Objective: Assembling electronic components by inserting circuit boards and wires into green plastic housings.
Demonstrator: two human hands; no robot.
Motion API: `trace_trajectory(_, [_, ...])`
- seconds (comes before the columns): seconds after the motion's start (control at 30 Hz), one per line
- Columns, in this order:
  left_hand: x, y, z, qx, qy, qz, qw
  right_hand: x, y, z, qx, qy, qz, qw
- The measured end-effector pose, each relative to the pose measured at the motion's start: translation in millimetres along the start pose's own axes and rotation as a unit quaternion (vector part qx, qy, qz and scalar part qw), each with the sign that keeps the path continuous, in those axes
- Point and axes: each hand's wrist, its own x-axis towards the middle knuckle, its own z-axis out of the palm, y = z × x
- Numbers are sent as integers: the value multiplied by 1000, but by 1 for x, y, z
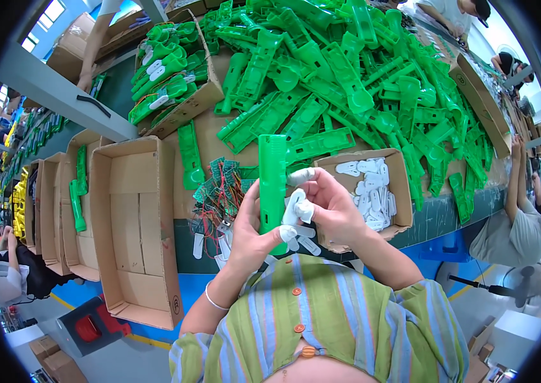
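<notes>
Green plastic shells [347,76] lay heaped behind the small carton of white inserts [373,191], few boxed yet; before that carton the left hand [251,233] gripped one upright green shell [273,185]; the right hand [331,204] closed on a white insert [297,205], seemingly half fitted.

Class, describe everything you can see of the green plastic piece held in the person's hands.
The green plastic piece is a long, flat, glossy moulded shell, squared at its upper end. It stands nearly upright above the table edge. The left hand grips its lower part from the left side; the right hand, fingertips wrapped in white tape, presses a small white part against its right edge. Its lower end is hidden by the hands.
</notes>
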Motion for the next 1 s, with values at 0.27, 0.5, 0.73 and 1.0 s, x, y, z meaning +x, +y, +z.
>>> trace_trajectory(0.27, [-12,-5,-18,-7,59,12,998,5,11,11,-439,-46,-164,882])
trace_trajectory(0.5, [-13,-9,-19,83,53,101,990,4,17,24,-205,-2,53,977])
trace_trajectory(0.73, [-22,-4,-25,124,23,74,989,9,22,25,-279,-13,10,960])
trace_trajectory(1.0, [-32,-31,-52,8,-20,47,999,15,13,37,-110,-47,113,986])
